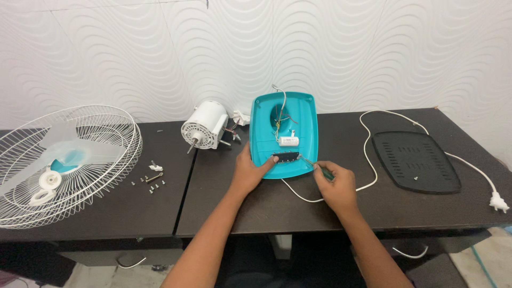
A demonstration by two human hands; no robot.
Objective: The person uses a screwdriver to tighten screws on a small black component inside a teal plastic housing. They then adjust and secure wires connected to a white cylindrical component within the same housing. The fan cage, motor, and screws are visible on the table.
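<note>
At the far left of the dark table (106, 213) lies a white wire fan guard (64, 160), round and open-meshed, with pale blades and a teal hub showing through it. Just right of it sits a scatter of small metal screws (152, 181), then a white ribbed motor (204, 125) lying on its side with its shaft pointing forward-left. The left hand (249, 173) rests against the lower left edge of the teal plastic base shell (284, 133), fingers wrapped together on its rim, steadying it. The shell lies open side up, its long axis running away from the person, wires and a small white part inside. The right hand (335, 184) has its fingers clamped on a slim screwdriver (314, 165) (green-handled, it seems), the tip aimed left at the dark switch strip (285, 157) at the shell's near edge. A white cord (368, 154) loops rightward past a black slotted plate (416, 160).
</note>
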